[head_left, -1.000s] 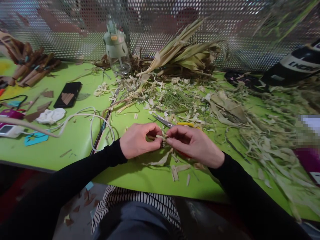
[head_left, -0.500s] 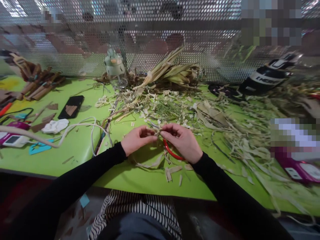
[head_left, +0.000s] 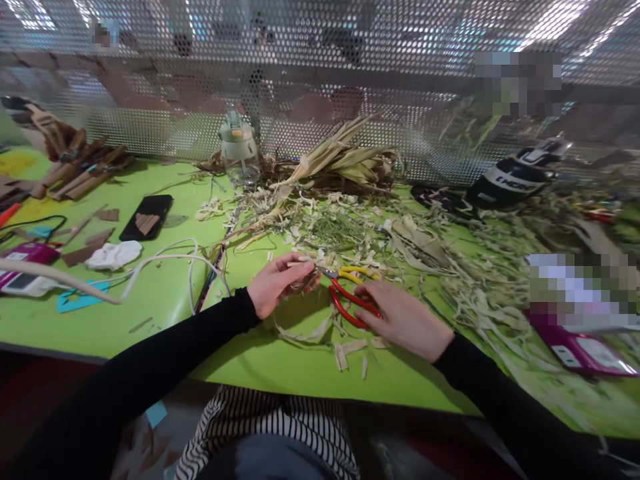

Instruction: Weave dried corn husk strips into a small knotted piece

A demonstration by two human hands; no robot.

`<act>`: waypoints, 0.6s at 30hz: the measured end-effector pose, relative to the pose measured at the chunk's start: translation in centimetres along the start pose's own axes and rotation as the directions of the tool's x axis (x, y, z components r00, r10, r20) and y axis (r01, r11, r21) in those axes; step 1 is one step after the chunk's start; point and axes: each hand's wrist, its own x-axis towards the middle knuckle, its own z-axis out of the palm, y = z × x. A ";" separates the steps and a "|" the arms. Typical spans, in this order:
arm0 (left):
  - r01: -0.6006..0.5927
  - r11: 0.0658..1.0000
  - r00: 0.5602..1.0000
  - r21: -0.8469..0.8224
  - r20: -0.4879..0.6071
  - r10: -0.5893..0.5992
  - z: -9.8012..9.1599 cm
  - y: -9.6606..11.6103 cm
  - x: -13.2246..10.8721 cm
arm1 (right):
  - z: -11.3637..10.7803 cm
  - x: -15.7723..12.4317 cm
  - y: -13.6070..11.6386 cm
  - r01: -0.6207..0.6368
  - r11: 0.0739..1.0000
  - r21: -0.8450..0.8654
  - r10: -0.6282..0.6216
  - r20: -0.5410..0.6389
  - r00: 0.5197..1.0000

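Note:
My left hand [head_left: 281, 283] is closed around small pale dried plant pieces [head_left: 306, 261], perhaps husk strips, just above the table. Its thumb lies along the top of them. My right hand [head_left: 403, 317] has its fingers and thumb on the handles of pliers [head_left: 345, 291] with red and yellow grips. The pliers' metal jaws point left, close to my left fingertips. Whether the jaws touch the held pieces is unclear. Below the hands, a curled husk strip [head_left: 305, 333] and short pale scraps [head_left: 350, 350] lie on the green table [head_left: 240, 360].
Shredded plant bits and a husk bundle [head_left: 345, 157] spread behind my hands. A clear bottle [head_left: 240, 150] and a black bottle [head_left: 510, 177] stand near the perforated metal screen. To the left are a phone [head_left: 146, 217], white cable [head_left: 135, 277] and bark rolls [head_left: 83, 167].
My right hand has left the pale pieces and moved right onto the pliers' handles. My left hand keeps the pieces. More of the pliers, including yellow grips, now shows.

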 end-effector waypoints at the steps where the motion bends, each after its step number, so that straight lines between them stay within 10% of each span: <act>1: -0.024 1.000 1.000 -0.008 -0.002 0.024 0.0 0.1 -0.1 | -0.1 0.3 -0.2 -0.004 1.000 -0.027 0.003 -0.008 1.000; 12: -0.096 0.994 0.995 -0.049 -0.021 0.095 -0.1 0.4 -0.6 | -1.3 2.8 -0.2 -0.199 0.979 -0.039 0.203 0.137 0.970; 18: -0.156 0.978 0.985 -0.136 -0.099 0.143 0.0 1.6 -0.5 | -4.4 0.4 0.7 -0.233 0.883 0.408 0.191 0.141 0.971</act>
